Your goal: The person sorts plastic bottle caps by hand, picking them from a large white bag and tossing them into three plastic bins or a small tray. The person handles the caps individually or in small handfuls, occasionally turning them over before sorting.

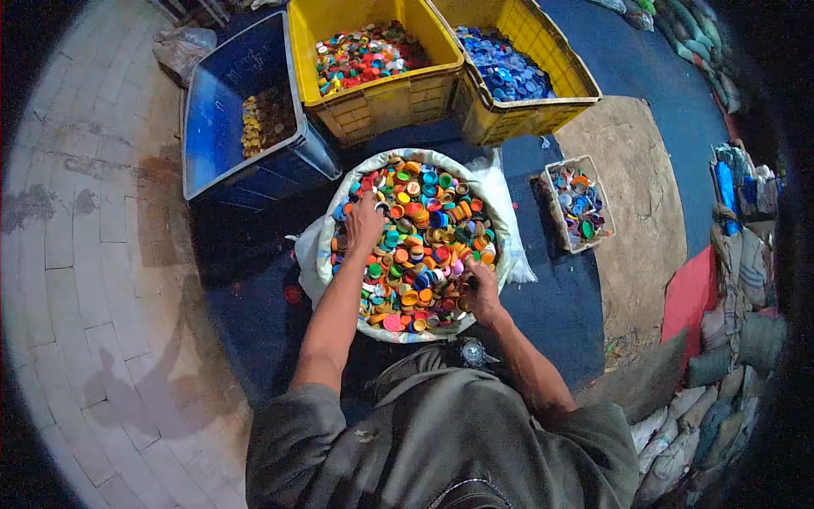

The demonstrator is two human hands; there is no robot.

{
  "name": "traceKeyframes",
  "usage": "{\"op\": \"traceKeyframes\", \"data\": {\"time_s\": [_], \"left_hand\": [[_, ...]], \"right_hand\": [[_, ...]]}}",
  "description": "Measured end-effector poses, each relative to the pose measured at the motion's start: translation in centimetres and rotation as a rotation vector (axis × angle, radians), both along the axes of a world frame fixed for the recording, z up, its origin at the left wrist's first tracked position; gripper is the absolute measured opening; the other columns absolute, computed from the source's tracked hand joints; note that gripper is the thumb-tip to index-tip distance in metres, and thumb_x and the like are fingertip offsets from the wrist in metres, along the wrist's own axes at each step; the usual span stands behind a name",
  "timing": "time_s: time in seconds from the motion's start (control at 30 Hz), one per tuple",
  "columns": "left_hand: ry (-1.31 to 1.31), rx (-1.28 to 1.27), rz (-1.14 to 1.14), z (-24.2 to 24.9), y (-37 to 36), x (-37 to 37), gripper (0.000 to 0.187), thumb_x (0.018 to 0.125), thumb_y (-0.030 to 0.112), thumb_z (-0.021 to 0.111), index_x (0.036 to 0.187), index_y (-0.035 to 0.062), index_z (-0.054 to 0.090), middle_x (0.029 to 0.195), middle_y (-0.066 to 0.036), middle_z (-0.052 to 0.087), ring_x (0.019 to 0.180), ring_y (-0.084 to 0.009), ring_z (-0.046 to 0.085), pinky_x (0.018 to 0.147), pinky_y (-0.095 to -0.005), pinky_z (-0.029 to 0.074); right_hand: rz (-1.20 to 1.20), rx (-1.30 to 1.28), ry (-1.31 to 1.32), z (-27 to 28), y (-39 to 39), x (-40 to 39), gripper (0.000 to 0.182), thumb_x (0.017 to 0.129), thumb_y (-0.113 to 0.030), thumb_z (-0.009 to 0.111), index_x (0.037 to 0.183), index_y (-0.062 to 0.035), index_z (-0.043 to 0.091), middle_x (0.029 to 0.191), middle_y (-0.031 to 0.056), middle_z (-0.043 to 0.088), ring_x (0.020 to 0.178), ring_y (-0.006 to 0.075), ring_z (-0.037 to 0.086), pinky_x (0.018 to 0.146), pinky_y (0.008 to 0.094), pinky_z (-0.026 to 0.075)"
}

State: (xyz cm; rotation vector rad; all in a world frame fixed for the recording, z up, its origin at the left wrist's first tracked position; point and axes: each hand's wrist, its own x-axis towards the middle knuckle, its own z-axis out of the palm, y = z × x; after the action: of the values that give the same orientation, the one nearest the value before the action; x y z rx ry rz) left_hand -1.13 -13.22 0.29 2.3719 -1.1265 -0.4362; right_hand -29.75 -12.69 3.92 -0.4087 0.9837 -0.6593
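A large white woven sack (326,254) with a rolled rim stands in front of me, full of bottle caps (415,252) in many colours. My left hand (365,224) reaches into the upper left of the caps, its fingers bent downward and drawn together beside a pale ring-shaped cap. What those fingertips hold, if anything, is hidden. At the right side of the sack, my right hand (483,293) rests among the caps, fingers curled near orange and pink ones. Its grip is partly hidden by the hand itself.
Beyond the sack stand a blue bin (203,144) with yellowish caps, a yellow bin (373,114) with mixed caps, and another yellow bin (526,114) with blue caps. A small white basket (585,248) with assorted pieces sits at right. Filled sacks (678,433) line the right edge.
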Motion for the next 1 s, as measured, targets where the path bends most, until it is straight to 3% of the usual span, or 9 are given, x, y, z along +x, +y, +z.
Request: {"op": "traceKeyframes", "data": {"time_s": [0.17,0.3,0.33,0.43,0.47,0.57,0.7,0.87,1.0], "left_hand": [[0.172,-0.223,0.025,-1.7,0.6,1.3,0.031,0.079,0.014,0.065,0.105,0.0006,0.059,0.094,-0.017,0.066,0.082,-0.0322,0.064,0.073,-0.0413,0.049],[0.772,-0.209,0.192,-0.1,3.6,-0.9,0.031,0.08,0.015,0.068,0.106,0.0008,0.062,0.083,-0.004,0.065,0.069,-0.0142,0.059,0.061,-0.0292,0.045],[0.908,-0.186,0.234,2.9,4.4,-2.8,0.03,0.08,0.013,0.068,0.107,0.001,0.062,0.081,-0.001,0.063,0.065,-0.0099,0.055,0.055,-0.0247,0.042],[1.198,-0.196,0.264,4.5,7.3,-7.2,0.027,0.082,0.014,0.067,0.106,0.0022,0.063,0.08,0.002,0.061,0.055,-0.0031,0.047,0.042,-0.0187,0.032],[1.242,-0.201,0.279,4.1,8.4,-8.6,0.028,0.082,0.018,0.069,0.105,0.0033,0.063,0.081,0.002,0.061,0.062,-0.0044,0.049,0.047,-0.0188,0.034],[1.267,-0.148,0.332,4.8,10.8,-11.7,0.027,0.084,0.019,0.068,0.106,0.0042,0.061,0.082,0.002,0.061,0.061,-0.0025,0.049,0.046,-0.018,0.032],[1.457,-0.27,0.392,4.9,12.7,-12.9,0.028,0.086,0.024,0.067,0.107,0.0073,0.057,0.078,0.001,0.058,0.053,-0.0029,0.045,0.041,-0.0168,0.028],[1.689,-0.251,0.5,6.3,14.2,-12.6,0.028,0.089,0.032,0.064,0.107,0.0134,0.054,0.075,0.003,0.05,0.047,-0.0033,0.035,0.039,-0.0176,0.026],[1.633,-0.278,0.503,6.7,14.3,-12.9,0.025,0.088,0.03,0.066,0.103,0.013,0.055,0.077,0.005,0.049,0.046,-0.002,0.032,0.039,-0.0175,0.025]], "right_hand": [[0.117,-0.177,0.176,-1.9,0.2,-0.1,0.02,0.089,-0.021,0.062,0.075,-0.0086,0.053,0.067,-0.0026,0.048,0.061,0.0084,0.045,0.056,0.0265,0.04],[0.258,-0.515,0.377,-2.7,0.5,0.6,0.02,0.082,-0.013,0.071,0.081,-0.006,0.053,0.068,-0.0005,0.052,0.061,0.0059,0.05,0.054,0.0218,0.042],[0.344,-0.742,0.548,-2.4,0.4,0.8,0.026,0.079,-0.013,0.075,0.093,-0.0035,0.055,0.071,-0.0017,0.054,0.062,0.0048,0.049,0.057,0.0213,0.043],[0.423,-0.999,0.591,0.3,0.9,2.2,0.045,0.074,-0.02,0.076,0.11,-0.0013,0.055,0.083,0.0085,0.057,0.078,0.0218,0.056,0.071,0.0347,0.046],[0.458,-1.115,0.583,2.2,1.0,2.3,0.054,0.073,-0.019,0.075,0.119,-0.0021,0.053,0.099,0.0155,0.058,0.092,0.0323,0.057,0.079,0.0411,0.046],[0.613,-1.361,0.535,2.7,1.2,2.7,0.053,0.073,-0.017,0.074,0.119,-0.0021,0.053,0.106,0.0176,0.057,0.096,0.0354,0.056,0.082,0.0426,0.046],[0.667,-1.34,0.501,1.6,2.5,2.8,0.047,0.073,-0.013,0.072,0.116,-0.0027,0.056,0.103,0.0174,0.058,0.095,0.0357,0.057,0.079,0.0408,0.048],[0.618,-0.927,0.346,1.3,4.3,3.0,0.042,0.077,-0.018,0.075,0.112,-0.0024,0.059,0.097,0.0115,0.067,0.081,0.0166,0.064,0.071,0.0298,0.051],[0.49,-0.873,0.348,-0.4,5.4,3.0,0.038,0.078,-0.016,0.074,0.11,-0.0011,0.059,0.096,0.0094,0.067,0.081,0.014,0.063,0.071,0.0271,0.051]]}}
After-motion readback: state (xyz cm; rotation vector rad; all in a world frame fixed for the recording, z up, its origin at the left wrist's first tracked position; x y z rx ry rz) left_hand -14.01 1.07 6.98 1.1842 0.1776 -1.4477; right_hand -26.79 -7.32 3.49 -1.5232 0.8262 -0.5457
